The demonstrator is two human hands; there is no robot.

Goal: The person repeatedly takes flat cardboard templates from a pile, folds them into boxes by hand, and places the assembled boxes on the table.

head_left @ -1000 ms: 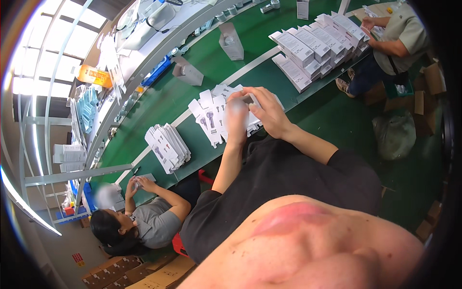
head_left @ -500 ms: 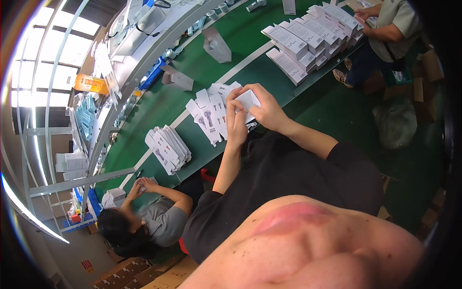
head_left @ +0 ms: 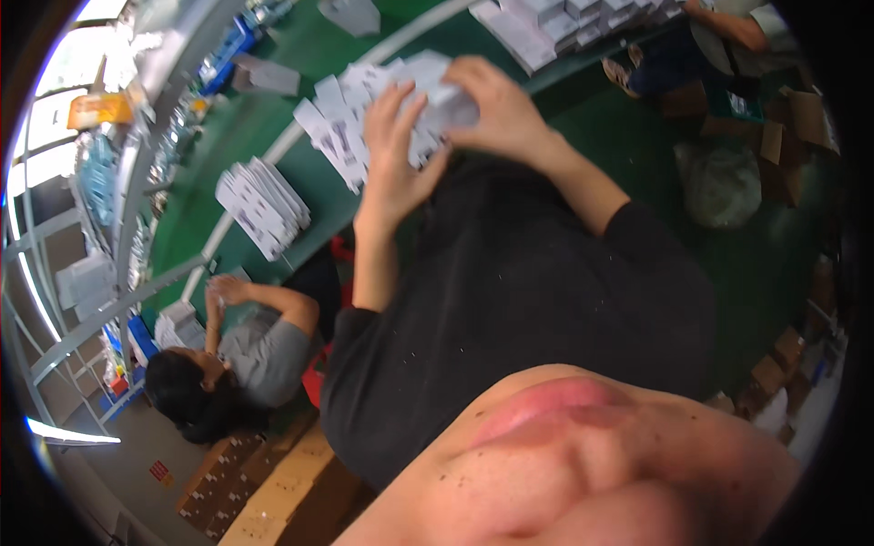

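A small white carton [head_left: 448, 98], blurred by motion, is between my hands over the green workbench [head_left: 320, 205]. My right hand [head_left: 505, 111] grips its right side, with the fingers over the top and the thumb below. My left hand [head_left: 398, 159] is at the carton's left with fingers stretched out and thumb apart; whether it touches the carton is hard to tell. Under and beyond my hands lie spread flat printed carton blanks [head_left: 334, 127]. To their left sits a neat stack of similar blanks [head_left: 264, 205].
Piled white cartons [head_left: 555, 25] stand at the far right, near another person [head_left: 742, 41]. At the left a seated co-worker [head_left: 259, 350] handles something small. Open cartons [head_left: 264, 76] stand across the bench. A clear plastic bag [head_left: 719, 185] and brown boxes [head_left: 778, 127] lie on the right.
The whole view has shifted, so the bench appears higher and further left. My left fingers have come off the carton and spread, while my right hand keeps its grip.
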